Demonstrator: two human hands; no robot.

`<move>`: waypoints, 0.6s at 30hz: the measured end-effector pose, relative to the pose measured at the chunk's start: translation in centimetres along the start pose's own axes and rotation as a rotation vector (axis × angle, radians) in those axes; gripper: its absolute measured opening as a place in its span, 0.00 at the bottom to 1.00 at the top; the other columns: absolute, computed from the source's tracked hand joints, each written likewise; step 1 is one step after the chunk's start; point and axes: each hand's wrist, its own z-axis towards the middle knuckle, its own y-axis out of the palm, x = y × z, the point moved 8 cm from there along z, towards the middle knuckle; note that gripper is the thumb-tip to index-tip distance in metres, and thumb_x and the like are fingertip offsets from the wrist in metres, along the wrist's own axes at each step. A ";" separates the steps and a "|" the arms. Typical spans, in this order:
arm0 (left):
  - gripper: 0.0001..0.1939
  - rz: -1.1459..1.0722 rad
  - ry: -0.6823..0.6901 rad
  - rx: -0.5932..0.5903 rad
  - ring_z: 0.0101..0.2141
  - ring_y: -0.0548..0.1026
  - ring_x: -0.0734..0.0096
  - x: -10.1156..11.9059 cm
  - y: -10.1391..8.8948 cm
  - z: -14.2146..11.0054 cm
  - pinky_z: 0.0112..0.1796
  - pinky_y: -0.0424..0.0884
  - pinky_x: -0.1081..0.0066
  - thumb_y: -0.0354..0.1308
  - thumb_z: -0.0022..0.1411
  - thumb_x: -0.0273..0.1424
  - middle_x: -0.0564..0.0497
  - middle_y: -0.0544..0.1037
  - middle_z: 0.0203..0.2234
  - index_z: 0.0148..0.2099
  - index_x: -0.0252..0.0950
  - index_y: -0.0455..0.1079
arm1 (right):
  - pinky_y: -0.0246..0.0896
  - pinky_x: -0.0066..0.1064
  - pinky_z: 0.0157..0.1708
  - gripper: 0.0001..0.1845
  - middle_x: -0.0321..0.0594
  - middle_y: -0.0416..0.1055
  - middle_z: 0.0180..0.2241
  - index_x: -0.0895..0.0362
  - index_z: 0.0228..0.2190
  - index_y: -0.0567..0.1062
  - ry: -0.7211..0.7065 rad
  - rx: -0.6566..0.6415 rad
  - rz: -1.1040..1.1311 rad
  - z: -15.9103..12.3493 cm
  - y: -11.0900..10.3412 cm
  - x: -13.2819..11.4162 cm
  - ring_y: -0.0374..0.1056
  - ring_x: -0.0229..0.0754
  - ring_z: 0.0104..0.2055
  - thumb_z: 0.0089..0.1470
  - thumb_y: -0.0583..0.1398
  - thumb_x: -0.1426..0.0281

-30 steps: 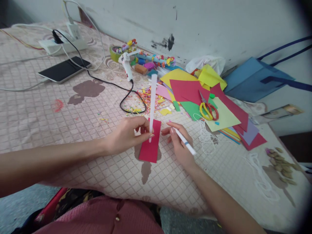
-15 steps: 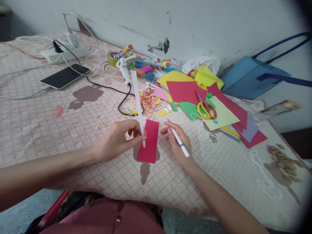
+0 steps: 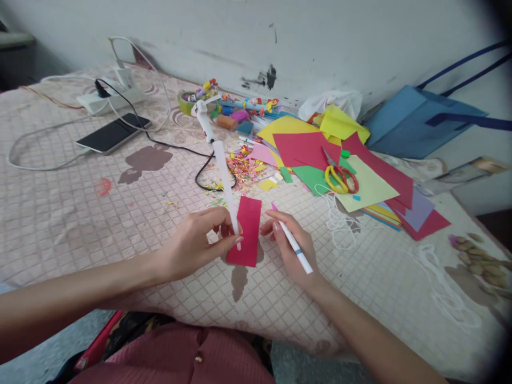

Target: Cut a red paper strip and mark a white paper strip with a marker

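Observation:
My left hand pinches a long, whitish translucent strip near its lower end. I cannot make out exactly what kind of strip it is. It slants up and away, with its low end over a red rectangle of paper lying on the cloth. To the right of that paper, my right hand is closed around a white pen with a pink tip and a blue band. The pen's tip points away from me and is off the paper.
A white glue gun with a black cord stands behind small paper scraps. Scissors lie on coloured sheets to the right, near white string. At left are a phone and a power strip.
The strip in my left hand has tipped lower, and its bottom end has slid slightly down over the red paper. My right hand keeps the pen in nearly the same place. The view has shifted slightly.

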 end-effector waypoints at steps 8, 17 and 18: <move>0.03 -0.014 0.019 -0.005 0.25 0.70 0.80 0.7 0.4 0.5 0.26 0.65 0.79 0.58 0.59 0.26 0.56 0.72 0.24 0.32 0.35 0.67 | 0.65 0.31 0.33 0.15 0.37 0.74 0.32 0.49 0.48 0.70 0.006 -0.064 -0.035 -0.8 0.8 0.2 0.70 0.38 0.34 0.62 0.50 0.69; 0.03 0.003 0.033 -0.047 0.25 0.70 0.79 1.1 1.4 1.0 0.26 0.65 0.79 0.58 0.58 0.25 0.56 0.72 0.24 0.32 0.35 0.67 | 0.65 0.32 0.34 0.16 0.38 0.73 0.33 0.50 0.49 0.69 -0.023 -0.109 -0.068 -0.6 1.3 0.6 0.70 0.39 0.33 0.62 0.49 0.69; 0.02 0.006 0.032 -0.049 0.25 0.70 0.79 1.1 1.4 0.9 0.26 0.65 0.79 0.58 0.58 0.24 0.56 0.72 0.24 0.33 0.35 0.68 | 0.65 0.32 0.34 0.16 0.38 0.73 0.33 0.50 0.49 0.69 -0.025 -0.111 -0.069 -0.6 1.3 0.6 0.70 0.39 0.33 0.62 0.49 0.69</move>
